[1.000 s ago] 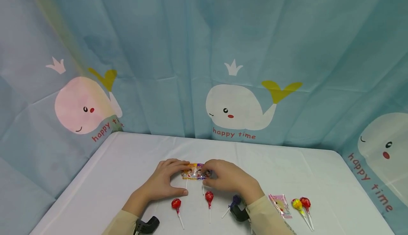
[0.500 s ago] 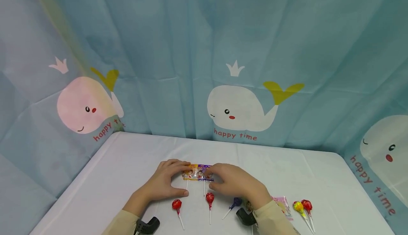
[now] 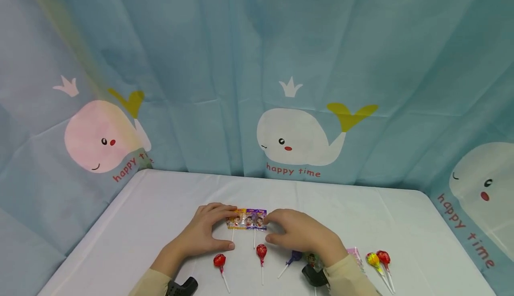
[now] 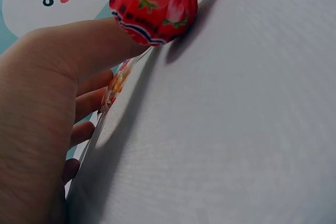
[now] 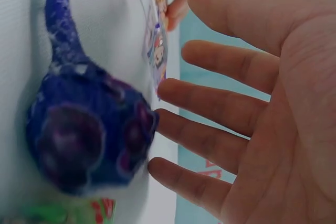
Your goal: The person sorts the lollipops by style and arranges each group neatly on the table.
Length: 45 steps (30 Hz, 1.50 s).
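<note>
Two flat-wrapped lollipops, one orange [image 3: 242,221] and one purple [image 3: 255,219], lie side by side on the white table, sticks toward me. My left hand [image 3: 202,231] rests its fingertips on the orange wrapper's left end, with the thumb spread near its stick. My right hand [image 3: 302,230] is at the purple wrapper's right edge, its fingers extended and holding nothing; whether a fingertip touches the wrapper I cannot tell. Nearer me lie two red ball lollipops, the left one [image 3: 219,260] and the middle one [image 3: 261,251]. A blue ball lollipop [image 5: 89,129] looms large in the right wrist view.
Partly hidden by the right wrist is another, greenish lollipop [image 3: 312,259]. Farther right lie a pink packet [image 3: 355,255], mostly behind the sleeve, and a yellow [image 3: 373,259] and a red lollipop [image 3: 384,256] side by side. A blue whale-print curtain [image 3: 225,131] hangs behind the table.
My right hand has drawn off the purple wrapper to the right, uncovering it and part of its stick. The left hand has stayed on the orange one. The head view has shifted slightly.
</note>
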Each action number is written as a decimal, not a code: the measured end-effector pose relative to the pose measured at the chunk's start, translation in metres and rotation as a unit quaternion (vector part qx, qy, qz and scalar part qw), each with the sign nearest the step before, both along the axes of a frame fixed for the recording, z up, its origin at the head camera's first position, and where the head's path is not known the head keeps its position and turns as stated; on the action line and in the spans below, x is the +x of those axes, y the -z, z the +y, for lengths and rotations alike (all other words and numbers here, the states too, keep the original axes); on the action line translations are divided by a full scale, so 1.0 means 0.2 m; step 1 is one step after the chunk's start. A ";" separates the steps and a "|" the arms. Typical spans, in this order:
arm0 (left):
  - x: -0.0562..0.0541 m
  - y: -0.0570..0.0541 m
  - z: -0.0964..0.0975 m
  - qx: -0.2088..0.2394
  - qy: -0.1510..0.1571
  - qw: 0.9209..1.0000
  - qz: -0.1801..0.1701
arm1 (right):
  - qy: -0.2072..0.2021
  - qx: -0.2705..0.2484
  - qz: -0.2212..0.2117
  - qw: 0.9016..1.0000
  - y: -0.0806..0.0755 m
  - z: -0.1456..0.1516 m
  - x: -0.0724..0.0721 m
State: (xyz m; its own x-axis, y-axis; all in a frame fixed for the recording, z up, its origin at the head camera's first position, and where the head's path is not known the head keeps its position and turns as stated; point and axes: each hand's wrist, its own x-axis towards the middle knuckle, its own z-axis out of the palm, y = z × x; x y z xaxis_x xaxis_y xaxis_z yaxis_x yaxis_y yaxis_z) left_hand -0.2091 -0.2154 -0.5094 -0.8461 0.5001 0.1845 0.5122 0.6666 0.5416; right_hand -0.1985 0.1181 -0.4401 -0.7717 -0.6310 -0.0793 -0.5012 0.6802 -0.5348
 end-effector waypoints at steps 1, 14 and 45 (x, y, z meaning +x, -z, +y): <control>0.00 0.00 0.00 0.001 -0.001 1.000 0.002 | 0.001 0.000 -0.002 1.000 0.00 0.01 0.01; 0.00 0.00 -0.02 0.004 0.003 1.000 0.007 | -0.008 -0.012 -0.008 1.000 -0.01 0.09 0.03; 0.01 0.00 -0.01 0.012 0.004 1.000 0.001 | -0.008 -0.014 0.025 1.000 -0.02 0.32 0.16</control>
State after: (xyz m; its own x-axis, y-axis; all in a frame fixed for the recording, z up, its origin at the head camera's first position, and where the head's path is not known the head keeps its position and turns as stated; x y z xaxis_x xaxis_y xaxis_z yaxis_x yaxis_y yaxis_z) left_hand -0.2074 -0.2166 -0.5088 -0.8419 0.5023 0.1975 0.5181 0.6497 0.5563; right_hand -0.1673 0.1828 -0.4365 -0.7640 -0.6448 -0.0236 -0.5381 0.6569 -0.5282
